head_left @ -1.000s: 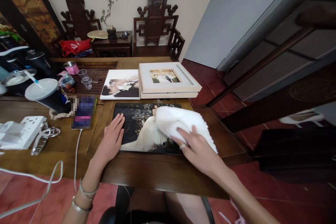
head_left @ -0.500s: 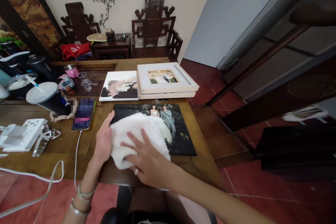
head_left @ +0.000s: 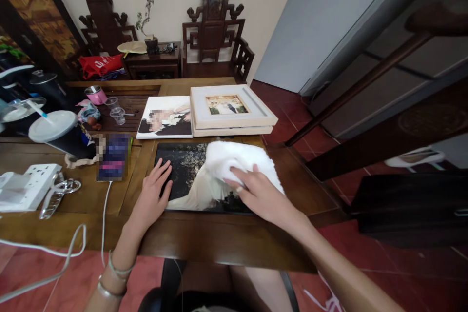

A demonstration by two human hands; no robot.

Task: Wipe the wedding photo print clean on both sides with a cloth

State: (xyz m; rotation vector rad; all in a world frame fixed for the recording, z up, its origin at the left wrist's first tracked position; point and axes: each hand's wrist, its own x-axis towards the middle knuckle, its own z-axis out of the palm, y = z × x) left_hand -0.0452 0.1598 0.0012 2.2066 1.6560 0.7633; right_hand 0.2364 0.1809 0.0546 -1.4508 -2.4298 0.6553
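Note:
A dark wedding photo panel (head_left: 185, 165) lies flat on the wooden table, with a pale gown visible across its middle. Over its right part is spread a fluffy white cloth (head_left: 252, 153), which hides most of the printed couple. My right hand (head_left: 261, 190) presses down on this cloth, fingers curled into its bunched folds. At the panel's left edge my left hand (head_left: 155, 190) rests flat, fingers spread on the dark surface and holding nothing.
Behind the panel lie a white-edged photo print (head_left: 166, 117) and stacked cream frames (head_left: 232, 107). To the left are a phone (head_left: 114, 156) on a white cable, a lidded cup (head_left: 60, 129), a clear hair claw (head_left: 58, 192) and a power strip (head_left: 34, 185).
My right hand has moved the cloth from the panel's left side to its right. My left hand has come off the cloth's side and now lies on the panel's left edge.

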